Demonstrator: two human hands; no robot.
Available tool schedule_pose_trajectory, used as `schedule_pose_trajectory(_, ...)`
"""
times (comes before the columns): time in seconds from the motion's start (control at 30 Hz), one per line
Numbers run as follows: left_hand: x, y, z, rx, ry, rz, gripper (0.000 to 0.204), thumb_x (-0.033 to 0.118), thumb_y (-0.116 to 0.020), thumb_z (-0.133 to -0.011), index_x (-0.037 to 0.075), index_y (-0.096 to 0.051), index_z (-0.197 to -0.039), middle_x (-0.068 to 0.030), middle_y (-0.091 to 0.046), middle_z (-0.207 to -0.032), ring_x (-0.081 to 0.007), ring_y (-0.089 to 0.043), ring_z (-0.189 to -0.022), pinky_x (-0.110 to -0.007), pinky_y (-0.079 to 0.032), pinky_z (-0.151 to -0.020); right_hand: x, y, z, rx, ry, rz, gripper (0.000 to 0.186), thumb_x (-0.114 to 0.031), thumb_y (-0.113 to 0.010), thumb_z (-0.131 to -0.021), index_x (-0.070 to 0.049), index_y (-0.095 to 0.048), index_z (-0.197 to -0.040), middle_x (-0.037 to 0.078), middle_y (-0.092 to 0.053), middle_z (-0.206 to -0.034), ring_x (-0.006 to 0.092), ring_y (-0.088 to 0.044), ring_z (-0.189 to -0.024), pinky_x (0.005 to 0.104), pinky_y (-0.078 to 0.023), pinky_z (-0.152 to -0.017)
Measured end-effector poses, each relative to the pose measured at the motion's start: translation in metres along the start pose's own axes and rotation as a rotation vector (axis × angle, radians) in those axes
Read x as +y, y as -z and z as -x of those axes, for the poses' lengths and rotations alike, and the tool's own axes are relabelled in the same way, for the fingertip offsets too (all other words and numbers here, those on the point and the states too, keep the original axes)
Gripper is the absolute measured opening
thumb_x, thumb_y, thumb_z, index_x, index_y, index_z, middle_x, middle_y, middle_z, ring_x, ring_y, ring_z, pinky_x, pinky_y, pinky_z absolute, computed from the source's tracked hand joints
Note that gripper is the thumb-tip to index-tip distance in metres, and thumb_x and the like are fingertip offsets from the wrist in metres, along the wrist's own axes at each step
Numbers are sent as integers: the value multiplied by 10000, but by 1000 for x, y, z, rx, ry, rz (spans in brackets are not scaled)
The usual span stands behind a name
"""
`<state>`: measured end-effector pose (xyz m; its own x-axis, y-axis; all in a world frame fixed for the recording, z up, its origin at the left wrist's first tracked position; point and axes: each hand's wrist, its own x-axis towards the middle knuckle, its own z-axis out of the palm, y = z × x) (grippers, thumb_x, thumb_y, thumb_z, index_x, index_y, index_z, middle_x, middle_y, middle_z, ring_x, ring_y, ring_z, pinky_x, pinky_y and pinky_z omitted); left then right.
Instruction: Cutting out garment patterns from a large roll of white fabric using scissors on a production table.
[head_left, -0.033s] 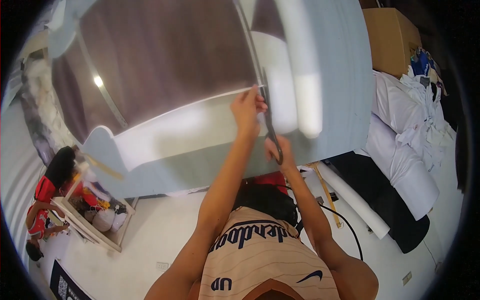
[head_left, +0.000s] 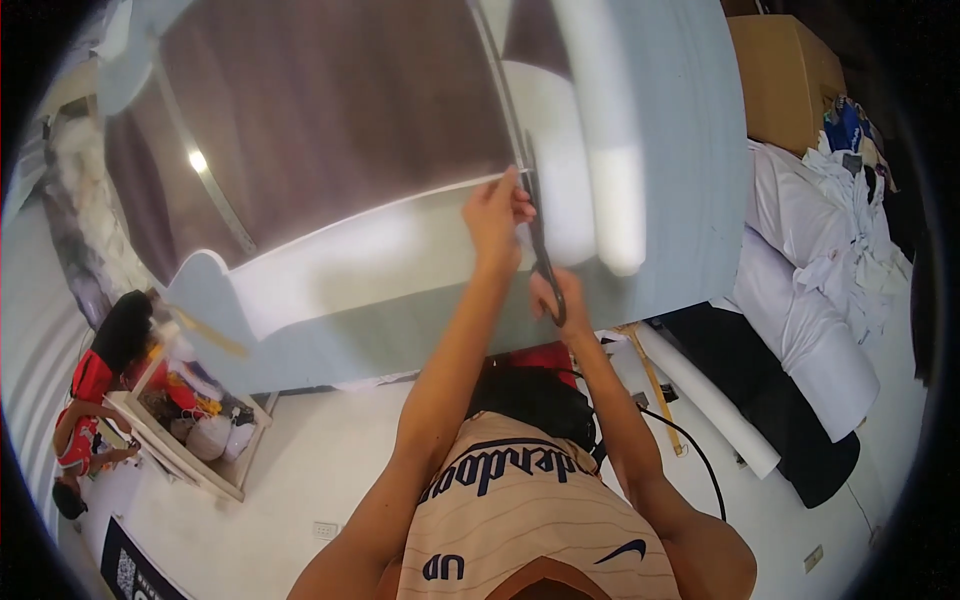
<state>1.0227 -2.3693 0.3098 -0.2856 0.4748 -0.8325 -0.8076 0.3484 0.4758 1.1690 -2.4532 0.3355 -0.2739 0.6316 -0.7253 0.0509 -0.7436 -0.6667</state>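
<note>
A large dark brown sheet [head_left: 330, 110] lies over white material [head_left: 390, 245] on a pale blue-grey table [head_left: 690, 200]. My right hand [head_left: 568, 303] grips the handles of long dark scissors [head_left: 540, 240], whose blades point away from me. Close beside the blades, my left hand [head_left: 493, 225] pinches the edge of the sheet at its near right corner. A narrow metallic strip [head_left: 493, 55] runs along the sheet's right side, up from the scissors. Farther left, a shiny metal ruler [head_left: 205, 180] rests across the brown surface.
A white roll [head_left: 618, 200] lies on the table to the right. Beyond the table are a cardboard box [head_left: 785, 85], white bundles [head_left: 800, 320] and a long white tube [head_left: 710, 405]. At left, a person in red [head_left: 85, 430] is near a wooden-framed bin [head_left: 185, 445].
</note>
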Motion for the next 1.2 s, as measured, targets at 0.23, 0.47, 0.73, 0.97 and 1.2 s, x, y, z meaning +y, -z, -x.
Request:
schedule_pose_trajectory(0.23, -5, 0, -6, -16, -45, -61, 222, 223, -764, -924, 42, -651, -861, -32, -631, -687, -117, -578, -506, -251, -442, -461, -1, 13, -6, -17, 16, 47, 373, -376, -752, -933, -57, -599, -815, -17, -532, -576, 70, -497, -473, 237, -399, -448)
schedule_pose_trajectory(0.47, -7, -2, -7, -34, -48, -47, 223, 224, -761, -927, 49, -654, -841, -29, -624, -670, -117, -573, -500, -250, -429, -465, -1, 19, -9, -30, 6, -29, 376, -381, -766, -921, -59, -604, -813, -28, -530, -582, 57, -484, -469, 229, -386, -435)
schedule_pose_trajectory(0.73, -6, 1, -10, -16, -39, -48, 228, 223, -762, -927, 58, -648, -821, -17, -618, -665, -112, -558, -490, -250, -421, -464, -20, 10, -14, 58, -47, 78, 367, -329, -800, -895, -55, -616, -734, -36, -506, -540, 50, -459, -435, 226, -370, -414)
schedule_pose_trajectory(0.97, -5, 1, -7, -27, -38, -49, 229, 218, -771, -921, 60, -647, -810, -9, -602, -645, -98, -515, -477, -245, -395, -460, -51, 4, -35, 73, -9, 120, 369, -303, -812, -885, -66, -596, -702, -42, -504, -548, 48, -457, -430, 226, -356, -403)
schedule_pose_trajectory(1.2, -3, 3, -10, -7, -60, -42, 202, 197, -770, -921, 34, -669, -855, -3, -598, -649, -92, -489, -481, -242, -372, -461, -75, -7, -65, 47, -15, 131, 392, -337, -817, -877, -62, -604, -696, -37, -507, -554, 53, -463, -433, 229, -352, -406)
